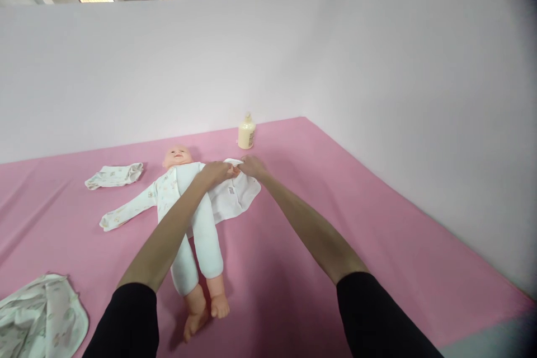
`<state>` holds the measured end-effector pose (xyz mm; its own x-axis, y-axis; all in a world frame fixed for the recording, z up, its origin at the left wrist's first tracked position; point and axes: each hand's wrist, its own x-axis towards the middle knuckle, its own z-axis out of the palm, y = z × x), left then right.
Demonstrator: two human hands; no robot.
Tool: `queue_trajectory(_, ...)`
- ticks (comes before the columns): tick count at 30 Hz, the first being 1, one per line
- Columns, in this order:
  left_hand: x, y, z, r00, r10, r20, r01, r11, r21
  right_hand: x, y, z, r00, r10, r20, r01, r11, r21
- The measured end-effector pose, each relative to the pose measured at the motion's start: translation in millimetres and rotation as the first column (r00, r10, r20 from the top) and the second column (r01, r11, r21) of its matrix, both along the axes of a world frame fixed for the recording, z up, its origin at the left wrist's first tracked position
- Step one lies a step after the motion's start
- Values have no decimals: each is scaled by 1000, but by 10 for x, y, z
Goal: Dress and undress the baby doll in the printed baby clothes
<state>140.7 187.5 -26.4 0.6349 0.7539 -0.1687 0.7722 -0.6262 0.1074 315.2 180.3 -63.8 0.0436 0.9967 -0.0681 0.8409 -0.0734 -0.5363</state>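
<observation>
A baby doll [178, 158] lies on its back on the pink mat [319, 190], head toward the wall, bare feet toward me. It wears a white printed garment [235, 196] with one sleeve spread out to the left and the right side lying open on the mat. My left hand [218, 172] reaches across the doll's chest and is closed on the garment near the doll's right arm. My right hand [251, 166] meets it there, fingers pinched on the same cloth. What lies under the fingers is hidden.
A cream lotion bottle [246, 131] stands by the wall behind my hands. A small folded printed cloth [114, 175] lies left of the doll's head. Another printed cloth [42, 316] sits at the near left corner. White walls enclose the mat at back and right.
</observation>
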Motion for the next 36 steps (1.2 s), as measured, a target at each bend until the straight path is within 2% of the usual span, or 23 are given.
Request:
queue_trajectory(5,66,33,-30,999,13,-33,-12,999,46,-143,-91,29,984,-48,173,41,998,48)
queue_trajectory(11,97,36,-56,996,38,-84,-31,997,76,-177,-213,65,949,-5,316,-6,999,35)
queue_trajectory(23,63,13,-54,995,2,-100,9,994,109,-268,-178,59,962,-167,214,161,986,48)
queue_trajectory(29,84,2,-139,994,37,-99,-17,981,193,-308,-232,77,960,-144,242,130,989,73)
queue_trajectory(36,107,-21,-134,992,61,-114,-35,975,221,-325,-281,72,952,-105,287,88,993,72)
